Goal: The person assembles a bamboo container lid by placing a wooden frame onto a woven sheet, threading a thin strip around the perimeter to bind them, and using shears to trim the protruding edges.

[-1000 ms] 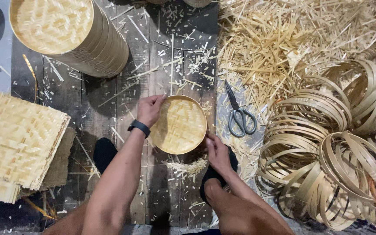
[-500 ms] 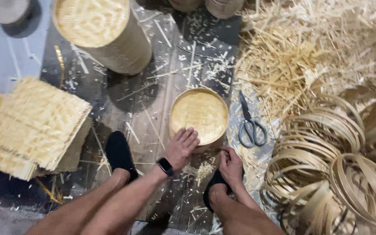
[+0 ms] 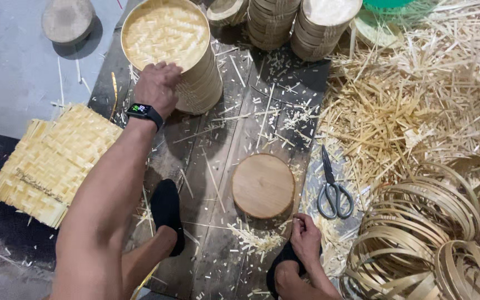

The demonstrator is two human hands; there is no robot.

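Observation:
My left hand (image 3: pixel 156 86) reaches forward and grips the near rim of the top round woven bamboo tray (image 3: pixel 165 33), which sits on a tall stack of such trays. A smartwatch is on that wrist. My right hand (image 3: pixel 305 236) rests low by my black-socked foot (image 3: pixel 280 266), fingers curled, with nothing visible in it. Just above that hand a bare round wooden block (image 3: pixel 262 185) lies on the dark floor boards, with bamboo shavings (image 3: pixel 254 240) in front of it.
Grey-handled scissors (image 3: pixel 334 191) lie right of the block. Loose bamboo strips (image 3: pixel 418 94) and coiled bamboo hoops (image 3: pixel 434 233) fill the right side. A pile of square woven mats (image 3: pixel 56 161) lies left. More tray stacks (image 3: pixel 323 25) stand at the far edge.
The woven tray that sat on the wooden block is gone from it, and the block is bare. My left hand has moved up left to the tall stack. My right hand has stayed low.

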